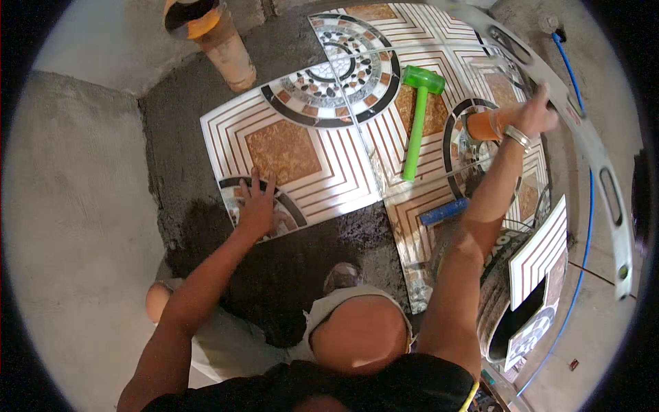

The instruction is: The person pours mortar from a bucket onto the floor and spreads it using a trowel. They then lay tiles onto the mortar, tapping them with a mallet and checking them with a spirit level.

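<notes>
My left hand (256, 211) lies flat, fingers spread, on the near left corner of a large patterned floor tile (336, 165), white with brown stripes. This tile sits beside other laid tiles, its left and near edges bordering dark wet mortar (240, 275). Out to the right, my right hand (537, 115) is closed at the inner edge of a long silver spirit level (580, 123); motion blurs its fingers a little. Below that wrist stands an orange pipe stub (484, 126). A green mallet (417, 127) rests on the tiles between my hands.
A blue block-like object (444, 211) lies on the tiles. By my right forearm, a bucket (491, 302) has tile pieces (540, 250) leaning on it. A blue hose (589, 220) runs along the right. An orange-topped pipe (223, 51) rises near the back wall.
</notes>
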`<action>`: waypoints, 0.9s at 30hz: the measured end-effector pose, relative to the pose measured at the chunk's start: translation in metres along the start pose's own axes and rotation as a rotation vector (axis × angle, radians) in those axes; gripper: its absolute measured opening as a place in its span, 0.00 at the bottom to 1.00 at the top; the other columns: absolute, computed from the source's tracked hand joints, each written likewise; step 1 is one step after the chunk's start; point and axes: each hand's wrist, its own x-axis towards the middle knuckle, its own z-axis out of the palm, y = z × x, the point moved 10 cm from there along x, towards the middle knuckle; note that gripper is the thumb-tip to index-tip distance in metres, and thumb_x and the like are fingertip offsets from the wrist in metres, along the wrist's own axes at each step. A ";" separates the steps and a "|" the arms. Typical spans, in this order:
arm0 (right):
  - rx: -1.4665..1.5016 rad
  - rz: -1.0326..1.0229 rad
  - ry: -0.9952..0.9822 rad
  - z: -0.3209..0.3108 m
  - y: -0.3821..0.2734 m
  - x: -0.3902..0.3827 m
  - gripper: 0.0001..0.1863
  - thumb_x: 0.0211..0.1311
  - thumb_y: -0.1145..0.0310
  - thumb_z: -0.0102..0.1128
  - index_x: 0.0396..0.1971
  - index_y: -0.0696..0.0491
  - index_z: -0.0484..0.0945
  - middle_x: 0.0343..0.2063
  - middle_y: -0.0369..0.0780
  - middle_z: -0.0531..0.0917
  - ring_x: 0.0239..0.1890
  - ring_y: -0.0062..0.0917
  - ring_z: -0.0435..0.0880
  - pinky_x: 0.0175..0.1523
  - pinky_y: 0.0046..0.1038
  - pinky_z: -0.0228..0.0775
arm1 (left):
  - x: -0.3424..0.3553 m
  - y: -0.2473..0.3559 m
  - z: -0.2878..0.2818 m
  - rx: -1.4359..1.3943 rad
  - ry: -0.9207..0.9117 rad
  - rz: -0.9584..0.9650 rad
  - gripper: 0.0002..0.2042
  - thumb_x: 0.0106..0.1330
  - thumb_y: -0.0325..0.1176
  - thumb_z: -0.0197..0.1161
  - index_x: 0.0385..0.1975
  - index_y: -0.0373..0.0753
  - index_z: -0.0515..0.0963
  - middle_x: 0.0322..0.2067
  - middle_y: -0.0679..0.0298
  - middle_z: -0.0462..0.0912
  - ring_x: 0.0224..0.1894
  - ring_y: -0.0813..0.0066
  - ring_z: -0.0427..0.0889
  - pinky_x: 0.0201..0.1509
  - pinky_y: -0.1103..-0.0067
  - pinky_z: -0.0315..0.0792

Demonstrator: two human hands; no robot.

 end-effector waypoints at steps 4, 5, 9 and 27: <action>0.535 -0.330 -0.344 0.027 -0.087 -0.106 0.18 0.58 0.69 0.62 0.42 0.65 0.73 0.41 0.47 0.79 0.40 0.24 0.77 0.45 0.28 0.71 | -0.002 0.001 -0.010 0.018 0.080 0.077 0.49 0.56 0.46 0.70 0.72 0.49 0.43 0.71 0.43 0.31 0.67 0.23 0.39 0.57 0.36 0.60; 0.460 -0.423 -0.385 0.017 -0.109 -0.126 0.20 0.58 0.70 0.57 0.47 0.65 0.71 0.42 0.48 0.79 0.43 0.30 0.79 0.49 0.32 0.73 | -0.002 0.002 -0.008 0.009 0.067 0.102 0.48 0.56 0.46 0.70 0.72 0.49 0.43 0.71 0.42 0.30 0.68 0.23 0.39 0.58 0.36 0.60; 0.941 -0.014 -0.569 -0.019 -0.123 -0.181 0.23 0.59 0.67 0.50 0.53 0.62 0.68 0.44 0.50 0.79 0.43 0.40 0.80 0.50 0.42 0.75 | -0.001 -0.013 0.002 -0.040 0.016 0.143 0.46 0.56 0.39 0.69 0.72 0.49 0.45 0.71 0.44 0.30 0.68 0.23 0.37 0.58 0.37 0.61; -0.787 -0.539 -1.154 -0.074 -0.020 -0.402 0.42 0.44 0.44 0.73 0.44 0.66 0.68 0.18 0.43 0.77 0.21 0.33 0.76 0.29 0.35 0.72 | -0.045 -0.066 -0.087 -0.500 0.191 0.428 0.21 0.60 0.36 0.61 0.52 0.35 0.76 0.47 0.44 0.79 0.53 0.49 0.76 0.60 0.65 0.67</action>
